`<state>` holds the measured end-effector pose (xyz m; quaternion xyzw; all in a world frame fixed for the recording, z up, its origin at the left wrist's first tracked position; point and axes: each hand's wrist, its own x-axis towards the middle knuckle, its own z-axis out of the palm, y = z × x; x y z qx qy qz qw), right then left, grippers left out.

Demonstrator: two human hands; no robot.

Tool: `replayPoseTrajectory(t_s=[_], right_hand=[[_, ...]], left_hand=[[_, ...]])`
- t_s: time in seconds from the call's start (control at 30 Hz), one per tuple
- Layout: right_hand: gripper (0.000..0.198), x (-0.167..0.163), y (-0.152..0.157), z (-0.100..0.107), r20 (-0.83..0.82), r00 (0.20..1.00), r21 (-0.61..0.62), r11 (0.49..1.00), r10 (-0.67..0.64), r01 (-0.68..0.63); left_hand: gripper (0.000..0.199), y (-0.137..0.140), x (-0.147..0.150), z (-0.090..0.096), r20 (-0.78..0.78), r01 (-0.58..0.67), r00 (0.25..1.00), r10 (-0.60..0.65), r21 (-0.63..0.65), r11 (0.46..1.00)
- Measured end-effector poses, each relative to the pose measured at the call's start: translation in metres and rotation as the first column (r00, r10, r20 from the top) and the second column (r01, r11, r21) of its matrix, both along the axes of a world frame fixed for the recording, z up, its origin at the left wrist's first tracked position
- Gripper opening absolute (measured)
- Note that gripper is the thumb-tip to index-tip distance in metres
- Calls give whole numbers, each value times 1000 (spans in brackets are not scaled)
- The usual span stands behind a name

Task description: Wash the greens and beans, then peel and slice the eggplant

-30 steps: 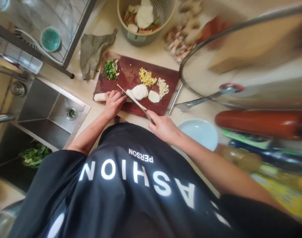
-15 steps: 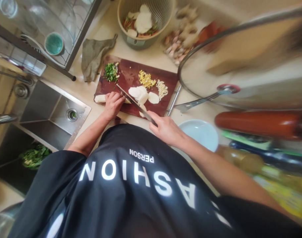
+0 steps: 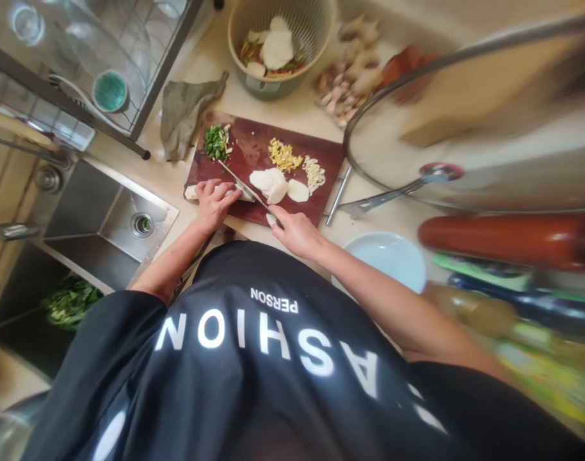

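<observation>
My left hand (image 3: 214, 206) presses down on a long white vegetable (image 3: 191, 192) at the near left of the dark red cutting board (image 3: 254, 137), its fingers curled over it. In my right hand (image 3: 298, 232) is a kitchen knife (image 3: 239, 183), gripped by the handle. Its blade runs diagonally to the far left, close beside my left fingertips. White slices (image 3: 272, 184) lie just right of the blade. Beyond them are chopped greens (image 3: 217, 142), yellow chopped bits (image 3: 283, 155) and pale minced pieces (image 3: 314, 175) that look like garlic.
Behind the board stands a colander (image 3: 281, 80) with vegetables. A grey cloth (image 3: 184, 118) and dish rack (image 3: 143, 115) are far left, the sink (image 3: 86, 205) left. At right are a large glass lid (image 3: 417, 176), a pale blue bowl (image 3: 388, 256) and a red-brown cylinder (image 3: 494, 240).
My right hand has moved left, and the knife has slid toward the far left with it. My left hand stays on the white vegetable with its fingers shifted slightly.
</observation>
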<state>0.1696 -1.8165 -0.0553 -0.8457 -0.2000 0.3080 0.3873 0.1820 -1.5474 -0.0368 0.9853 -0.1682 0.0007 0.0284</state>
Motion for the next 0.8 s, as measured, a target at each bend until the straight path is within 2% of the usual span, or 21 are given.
replayPoseTrajectory(t_s=[0.13, 0.33, 0.47, 0.63, 0.8], right_hand=[[50, -1, -9, -6, -3, 1000, 48, 999, 7, -7], [53, 8, -6, -8, 15, 1000, 76, 997, -26, 25], [54, 7, -18, 3, 62, 993, 72, 993, -96, 91], [53, -9, -29, 22, 126, 992, 44, 999, -4, -1], [55, -17, -39, 31, 103, 994, -7, 999, 44, -43]], left_hand=[[34, 0, -1, -4, -11, -10, 1000, 10, -6, 1000], [32, -1, -3, -3, 27, -17, 1000, 16, 9, 1000], [28, -3, -3, -2, 40, -4, 999, 3, 15, 1000], [31, -5, -2, -5, 68, -13, 998, 12, 17, 1000], [31, -5, -1, -6, 62, -23, 998, 22, 18, 1000]])
